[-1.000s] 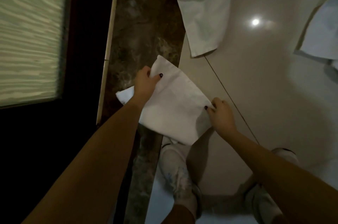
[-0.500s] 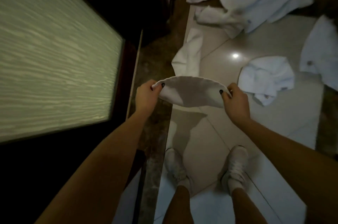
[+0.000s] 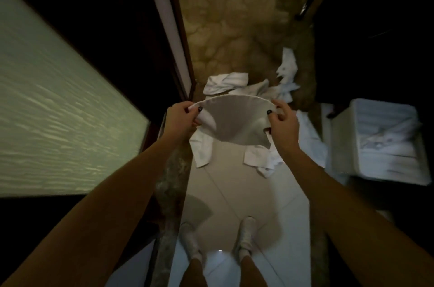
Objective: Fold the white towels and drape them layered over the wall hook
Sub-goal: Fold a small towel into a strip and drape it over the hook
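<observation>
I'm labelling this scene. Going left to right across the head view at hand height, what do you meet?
Pale-green textured panel → left hand → held white towel → right hand → white bin.

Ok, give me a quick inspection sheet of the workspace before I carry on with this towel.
Surface: pale tiled floor, with a brown marble strip beyond it.
Job's things: towel held up between both hands, sagging in the middle; hook not made out.
Clutter: loose towels scattered on the floor; white box at the right, contents blurred.
Grippers: left hand and right hand each pinch a top corner of the towel.
Cables: nothing seen.
Surroundings: frosted glass panel at the left, door frame beside it, the person's shoes below; dim light.
</observation>
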